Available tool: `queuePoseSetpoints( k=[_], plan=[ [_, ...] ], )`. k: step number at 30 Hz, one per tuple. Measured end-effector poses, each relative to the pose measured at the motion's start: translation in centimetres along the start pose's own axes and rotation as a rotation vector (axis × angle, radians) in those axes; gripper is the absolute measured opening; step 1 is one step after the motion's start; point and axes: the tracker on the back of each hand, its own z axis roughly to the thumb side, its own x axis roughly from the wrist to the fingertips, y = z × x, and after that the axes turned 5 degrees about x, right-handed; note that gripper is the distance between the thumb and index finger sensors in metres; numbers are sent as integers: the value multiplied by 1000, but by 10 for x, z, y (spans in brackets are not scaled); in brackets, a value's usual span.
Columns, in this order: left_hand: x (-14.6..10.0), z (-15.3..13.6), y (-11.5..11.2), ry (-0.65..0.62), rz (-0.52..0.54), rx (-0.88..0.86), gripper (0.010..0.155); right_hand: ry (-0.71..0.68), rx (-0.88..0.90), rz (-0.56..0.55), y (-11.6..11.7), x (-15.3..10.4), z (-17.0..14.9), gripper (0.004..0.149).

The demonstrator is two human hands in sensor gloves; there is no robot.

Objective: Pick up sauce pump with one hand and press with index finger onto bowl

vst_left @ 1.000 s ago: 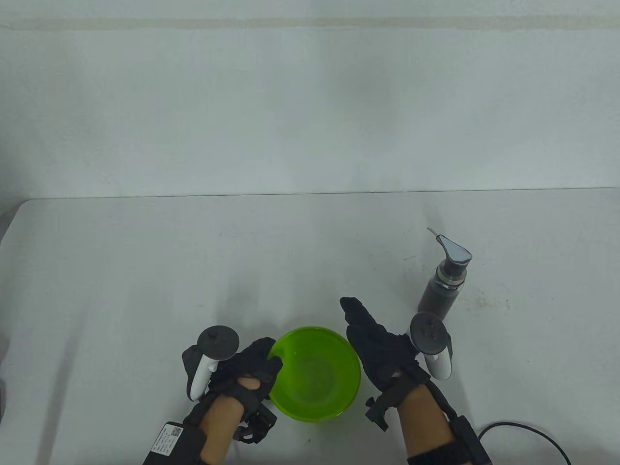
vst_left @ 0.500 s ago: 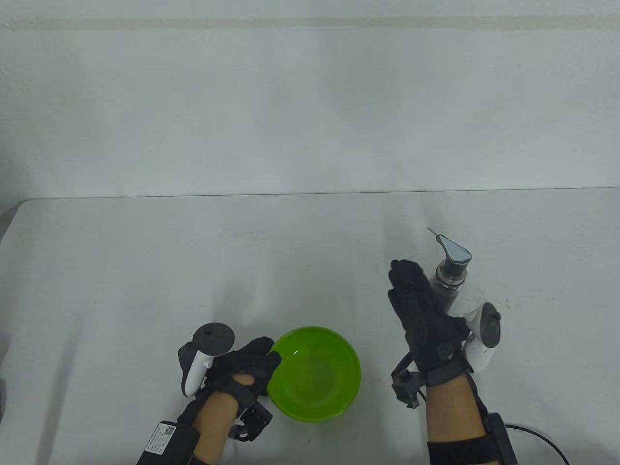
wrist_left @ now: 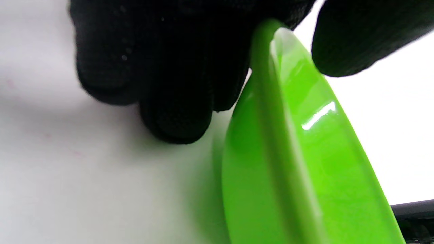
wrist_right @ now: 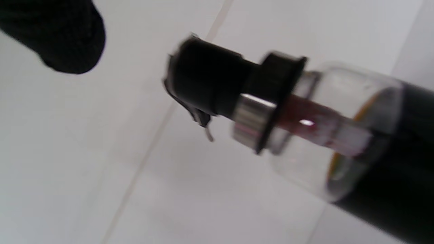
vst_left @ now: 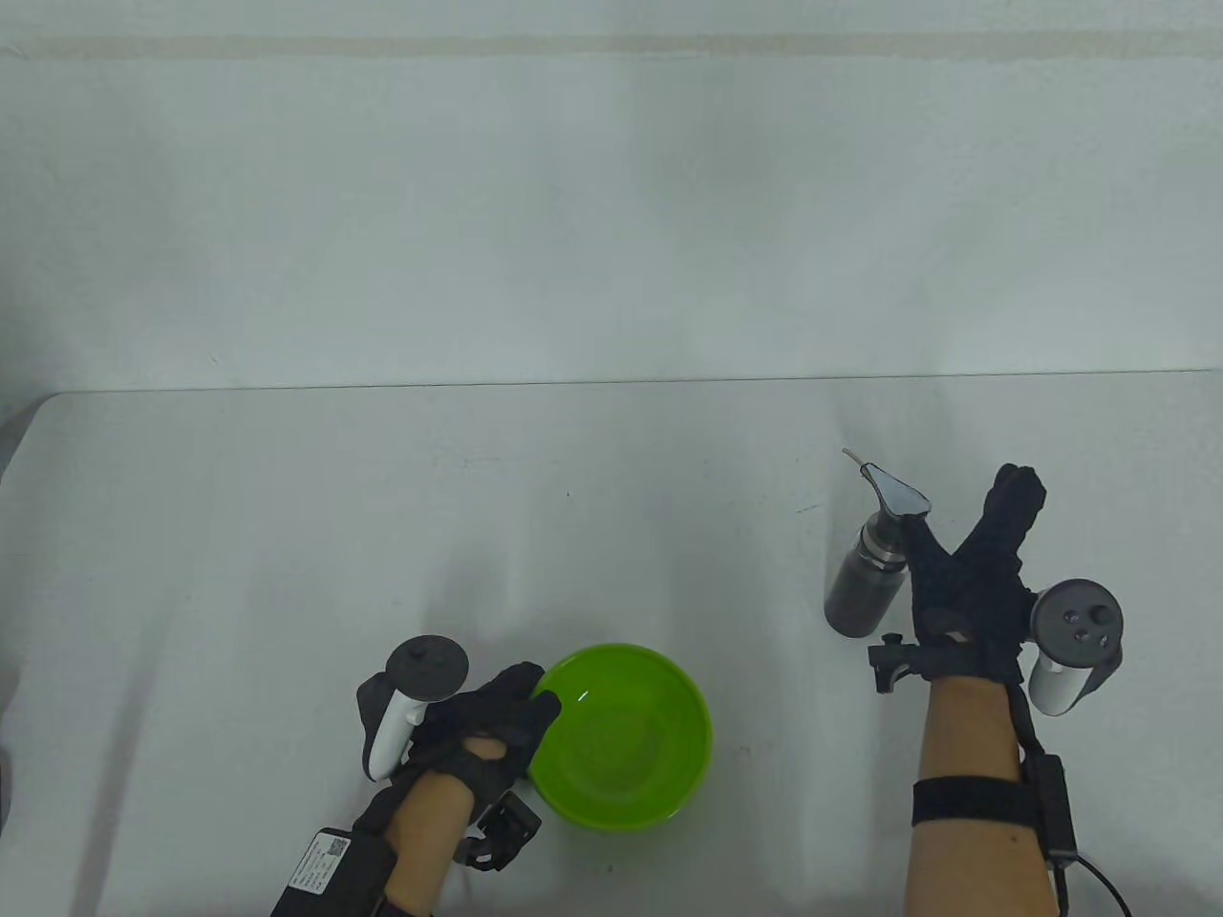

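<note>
The sauce pump (vst_left: pixel 865 583), a dark bottle with a metal collar and silver spout head, stands upright at the right of the table. My right hand (vst_left: pixel 963 530) is just right of it, fingers spread open, thumb side close to the pump head; I cannot tell if it touches. In the right wrist view the bottle (wrist_right: pixel 305 118) is blurred and one fingertip (wrist_right: pixel 67 40) is apart from it. The green bowl (vst_left: pixel 659 764) sits near the front edge, empty. My left hand (vst_left: pixel 521 712) grips its left rim; the left wrist view shows fingers (wrist_left: pixel 169 101) outside and thumb over the bowl rim (wrist_left: pixel 291 101).
The white table ends at its far edge (vst_left: pixel 611 384) against a pale wall. A black cable (vst_left: pixel 1099 874) runs off my right forearm at the front right corner.
My right hand has moved from beside the bowl out to the right, round the front of the pump bottle to its right side, and spread open. The left hand, bowl and bottle have stayed put.
</note>
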Motion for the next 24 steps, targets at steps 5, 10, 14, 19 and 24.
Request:
queuePoseSetpoints(
  k=[5,10,14,19,24],
  plan=[
    [0,0,0,-4,-3,0,70,-161,-218,-72,25,-3,-12,118],
    [1,0,1,-1,-12,-12,70,-273,-283,-169,45,-7,-17,120],
    [1,0,1,-4,-17,-13,70,-284,-309,-215,50,-5,-22,111],
    [2,0,1,-8,-19,-11,70,-285,-350,-223,52,-5,-28,110],
    [2,0,1,-9,-17,-9,70,-321,-385,-186,52,-2,-26,103]
  ],
)
